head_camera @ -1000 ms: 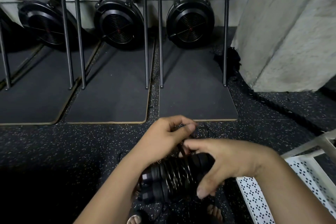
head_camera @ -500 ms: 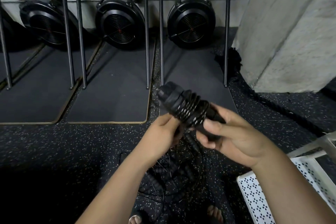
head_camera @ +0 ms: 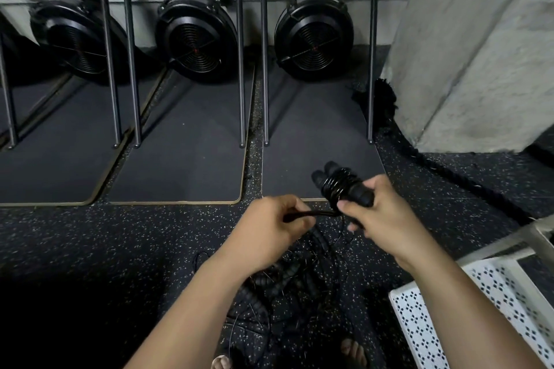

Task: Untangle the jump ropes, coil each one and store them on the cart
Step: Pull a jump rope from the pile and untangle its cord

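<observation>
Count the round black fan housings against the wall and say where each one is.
3. The left fan housing sits far left, the middle fan housing beside it, the right fan housing nearest the concrete pillar. More may be hidden beyond the left edge.

Legible text, labels, brands, numbers, signs: none. Small red mark at hub of each round black fan housing (head_camera: 314, 18): too small to read as lettering or logo.

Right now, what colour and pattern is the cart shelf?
The cart shelf is white, perforated with clusters of small diamond holes; the head view shows it.
</observation>
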